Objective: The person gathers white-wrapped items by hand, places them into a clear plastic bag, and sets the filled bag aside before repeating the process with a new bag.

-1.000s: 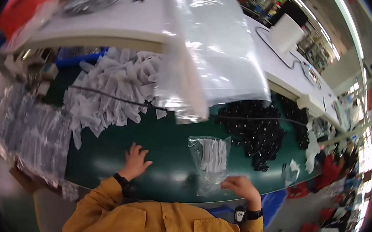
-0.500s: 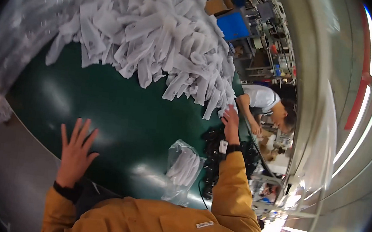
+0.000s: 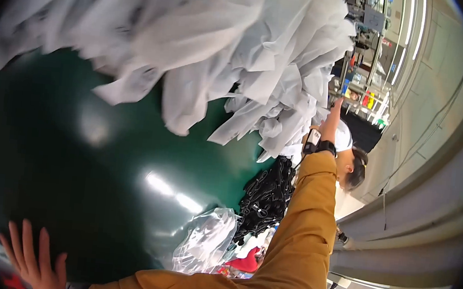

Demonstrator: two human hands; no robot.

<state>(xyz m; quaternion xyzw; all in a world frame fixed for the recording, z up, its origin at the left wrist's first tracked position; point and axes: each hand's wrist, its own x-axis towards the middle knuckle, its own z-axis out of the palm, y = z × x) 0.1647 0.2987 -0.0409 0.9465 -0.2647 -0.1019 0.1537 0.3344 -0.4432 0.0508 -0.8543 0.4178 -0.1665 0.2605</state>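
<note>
My right hand [image 3: 332, 121] reaches far forward at the right end of a big heap of white, translucent pouches [image 3: 208, 36]. Seen nearly edge-on, its fingers look stretched out, with nothing visible in them; I cannot tell whether it touches the heap. A dark band with a pale box is on that wrist. At the near left, my left hand [image 3: 36, 262] is open with spread fingers and holds nothing. It is over or on the dark green tabletop [image 3: 71, 185]; contact is unclear.
Bundled black cables [image 3: 268, 195] lie beside my right forearm. Nearer me is a clear plastic bag [image 3: 208, 242] with white items inside, and something red [image 3: 247, 260] next to it. Another person [image 3: 354, 170] in a white top is beyond my right arm. Shelving stands farther back.
The view has shifted, so the pouch heap looks larger and closer. My right arm extends farther forward past the heap's right end. My left hand appears lower and farther left.
</note>
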